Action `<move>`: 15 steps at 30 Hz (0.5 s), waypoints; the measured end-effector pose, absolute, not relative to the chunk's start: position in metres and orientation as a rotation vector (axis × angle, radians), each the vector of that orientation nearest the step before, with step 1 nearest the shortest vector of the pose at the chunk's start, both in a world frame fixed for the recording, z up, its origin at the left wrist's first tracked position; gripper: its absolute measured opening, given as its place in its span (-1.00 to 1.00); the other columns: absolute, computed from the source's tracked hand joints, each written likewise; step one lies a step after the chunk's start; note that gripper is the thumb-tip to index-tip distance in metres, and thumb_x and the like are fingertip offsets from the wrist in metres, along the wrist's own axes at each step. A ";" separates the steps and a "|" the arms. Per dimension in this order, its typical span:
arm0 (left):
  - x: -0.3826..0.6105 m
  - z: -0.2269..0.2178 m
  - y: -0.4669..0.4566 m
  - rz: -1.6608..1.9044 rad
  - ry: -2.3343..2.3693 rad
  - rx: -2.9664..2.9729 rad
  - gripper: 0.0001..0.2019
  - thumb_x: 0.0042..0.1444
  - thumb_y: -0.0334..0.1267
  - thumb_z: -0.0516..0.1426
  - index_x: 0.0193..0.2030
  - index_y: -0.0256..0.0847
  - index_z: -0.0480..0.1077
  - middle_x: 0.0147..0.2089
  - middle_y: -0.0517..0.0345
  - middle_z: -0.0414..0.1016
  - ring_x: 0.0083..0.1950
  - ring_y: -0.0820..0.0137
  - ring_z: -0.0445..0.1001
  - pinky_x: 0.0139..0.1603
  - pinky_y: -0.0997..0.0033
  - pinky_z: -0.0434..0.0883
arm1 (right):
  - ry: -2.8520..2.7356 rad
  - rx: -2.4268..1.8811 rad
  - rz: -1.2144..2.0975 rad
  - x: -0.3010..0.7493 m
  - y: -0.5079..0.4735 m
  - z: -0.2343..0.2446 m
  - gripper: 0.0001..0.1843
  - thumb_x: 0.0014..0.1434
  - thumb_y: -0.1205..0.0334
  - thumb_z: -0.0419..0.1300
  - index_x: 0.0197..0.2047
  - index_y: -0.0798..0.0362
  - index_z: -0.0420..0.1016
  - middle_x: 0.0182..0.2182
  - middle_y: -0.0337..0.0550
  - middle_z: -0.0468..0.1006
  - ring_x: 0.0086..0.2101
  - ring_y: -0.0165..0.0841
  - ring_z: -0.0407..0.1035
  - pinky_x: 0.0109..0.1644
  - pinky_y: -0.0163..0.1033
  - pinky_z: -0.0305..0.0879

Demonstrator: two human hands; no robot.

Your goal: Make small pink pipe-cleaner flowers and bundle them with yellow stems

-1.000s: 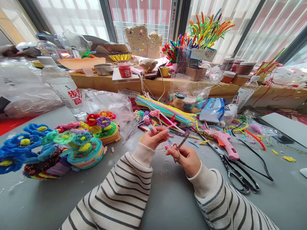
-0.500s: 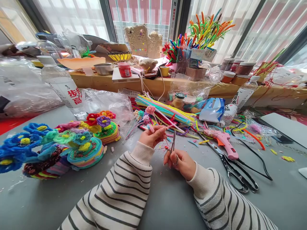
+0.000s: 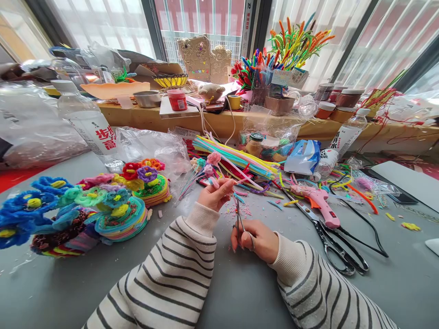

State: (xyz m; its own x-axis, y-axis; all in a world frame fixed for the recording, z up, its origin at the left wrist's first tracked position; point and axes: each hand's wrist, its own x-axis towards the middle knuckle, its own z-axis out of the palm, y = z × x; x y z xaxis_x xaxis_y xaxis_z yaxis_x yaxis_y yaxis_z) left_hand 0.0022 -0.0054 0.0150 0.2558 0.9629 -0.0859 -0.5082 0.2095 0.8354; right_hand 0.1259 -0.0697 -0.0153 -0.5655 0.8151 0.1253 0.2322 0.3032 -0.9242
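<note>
My left hand (image 3: 216, 194) pinches a pink pipe cleaner (image 3: 214, 183), whose thin end pokes out to the right of the fingertips. Just below and to the right, my right hand (image 3: 255, 238) is closed round the handles of small scissors (image 3: 239, 211), blades pointing up and slightly parted. The blade tips are close to the pink piece; whether they touch it I cannot tell. Pink fuzz clippings (image 3: 245, 211) lie scattered on the grey table under the hands. Behind my left hand is a bunch of small pipe-cleaner flowers (image 3: 214, 159).
Fuzzy flower cakes (image 3: 120, 224) stand on the left. Behind my hands lies a pile of coloured pipe cleaners (image 3: 236, 157). To the right are a pink glue gun (image 3: 322, 205) with its cord, large black-handled scissors (image 3: 338, 249), and a water bottle (image 3: 348, 132). Another bottle (image 3: 87, 121) stands back left.
The small scissors have moved slightly left and down, and their blades have parted and tilted left. My left hand has barely moved, still pinching the pink pipe cleaner.
</note>
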 end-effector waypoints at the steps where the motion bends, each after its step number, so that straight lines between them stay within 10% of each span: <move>1: 0.002 0.015 -0.005 1.149 0.709 0.793 -0.78 -0.44 -0.22 0.27 -0.59 -0.29 0.42 -0.73 0.31 0.24 -0.65 0.69 0.19 -0.66 0.71 0.11 | -1.983 -0.908 1.255 0.126 -0.070 -0.015 -0.27 -0.07 -0.35 -0.29 -0.59 0.16 0.33 -0.68 -0.24 0.24 -0.59 -0.48 0.17 -0.52 -0.38 0.06; 15: 0.003 0.017 -0.008 1.183 0.763 0.785 -0.78 -0.44 -0.25 0.27 -0.59 -0.32 0.41 -0.74 0.31 0.25 -0.65 0.69 0.19 -0.65 0.71 0.11 | -1.959 -0.855 1.189 0.126 -0.069 -0.018 -0.33 0.03 -0.22 -0.20 -0.69 0.16 0.35 -0.70 -0.25 0.23 -0.62 -0.52 0.12 -0.49 -0.38 0.07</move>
State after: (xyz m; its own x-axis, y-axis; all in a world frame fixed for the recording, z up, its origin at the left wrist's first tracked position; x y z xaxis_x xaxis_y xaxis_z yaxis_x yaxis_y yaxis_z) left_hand 0.0034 -0.0077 0.0167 0.2063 0.9733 -0.1008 -0.4932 0.1924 0.8484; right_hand 0.1260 -0.0691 -0.0179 -0.5514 0.8065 0.2132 0.1830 0.3663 -0.9123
